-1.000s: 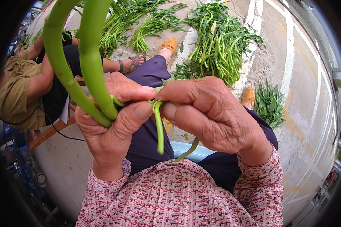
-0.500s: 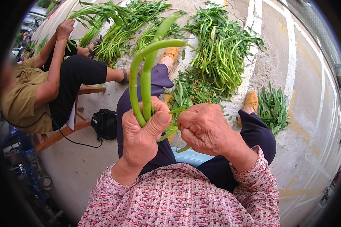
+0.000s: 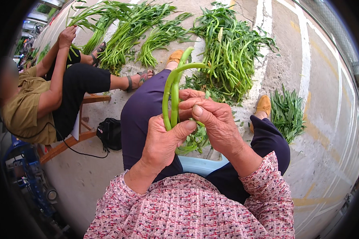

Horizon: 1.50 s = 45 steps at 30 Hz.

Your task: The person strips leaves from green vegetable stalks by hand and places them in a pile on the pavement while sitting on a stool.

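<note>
Two thick green water spinach stems (image 3: 174,96) stand upright in front of me, one bending to the right at its tip. My left hand (image 3: 161,139) is closed round their lower part, thumb pressed across. Close against it on the right, my right hand (image 3: 213,123) is closed with thumb and fingers pinched, its fingertips reaching behind the stems. Small green bits show at its edges; most of what it pinches is hidden. Below and beyond my hands, loose water spinach leaves (image 3: 197,141) lie on the ground between my legs.
A large pile of water spinach (image 3: 231,59) lies ahead, with a leafy bunch (image 3: 287,115) beyond my right foot. More bunches (image 3: 131,36) lie far left. A seated person (image 3: 40,95) at left holds stalks. A black bag (image 3: 109,133) stands by a wooden chair (image 3: 70,145).
Both hands and the stems have shifted right. My right hand has turned from a fist beside the stems to a pinch against them, fingertips behind them. The stems stand lower in view.
</note>
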### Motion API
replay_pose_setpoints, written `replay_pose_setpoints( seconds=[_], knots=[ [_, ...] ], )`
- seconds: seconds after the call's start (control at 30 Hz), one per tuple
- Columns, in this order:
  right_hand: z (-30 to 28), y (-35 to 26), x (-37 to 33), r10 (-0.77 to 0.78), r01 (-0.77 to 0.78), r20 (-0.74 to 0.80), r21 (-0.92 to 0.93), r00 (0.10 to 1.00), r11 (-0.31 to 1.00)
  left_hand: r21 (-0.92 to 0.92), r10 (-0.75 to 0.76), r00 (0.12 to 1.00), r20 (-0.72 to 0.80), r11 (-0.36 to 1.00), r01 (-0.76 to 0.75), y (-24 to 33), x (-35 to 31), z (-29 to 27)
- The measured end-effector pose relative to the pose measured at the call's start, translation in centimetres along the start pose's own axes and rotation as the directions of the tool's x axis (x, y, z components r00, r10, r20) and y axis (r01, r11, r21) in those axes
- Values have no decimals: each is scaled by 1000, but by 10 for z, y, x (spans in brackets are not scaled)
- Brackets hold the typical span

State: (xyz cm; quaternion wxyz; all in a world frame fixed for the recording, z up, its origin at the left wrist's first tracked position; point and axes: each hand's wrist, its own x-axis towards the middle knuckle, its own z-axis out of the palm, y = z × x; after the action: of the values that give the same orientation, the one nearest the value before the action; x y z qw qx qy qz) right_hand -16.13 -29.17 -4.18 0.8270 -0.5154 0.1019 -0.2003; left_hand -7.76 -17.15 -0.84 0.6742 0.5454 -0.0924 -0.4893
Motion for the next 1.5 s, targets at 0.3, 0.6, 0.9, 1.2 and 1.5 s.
replay_pose_setpoints(
  seconds=[0.3, 0.6, 0.9, 1.2, 1.5],
  knots=[
    [13, 10, -10, 110, -83, -174, 159, 979, 984, -282, -183, 983, 32, 942, 184, -10, -2, 3],
    [16, -7, -9, 347, -293, 15, 573, 938, 766, -216, -204, 975, -92, 959, 181, 5, -3, 2],
    [9, 3, -3, -63, 33, -75, -350, 995, 936, -78, 4, 999, -41, 997, -7, -1, 1, -15],
    [-34, 6, 10, 416, -231, -308, 492, 856, 839, 551, 173, 973, 155, 802, -230, 7, -1, -10],
    [-61, 3, 21, 30, -222, -236, -852, 971, 474, 552, 341, 940, -34, 790, -266, 35, 40, -15]
  ],
)
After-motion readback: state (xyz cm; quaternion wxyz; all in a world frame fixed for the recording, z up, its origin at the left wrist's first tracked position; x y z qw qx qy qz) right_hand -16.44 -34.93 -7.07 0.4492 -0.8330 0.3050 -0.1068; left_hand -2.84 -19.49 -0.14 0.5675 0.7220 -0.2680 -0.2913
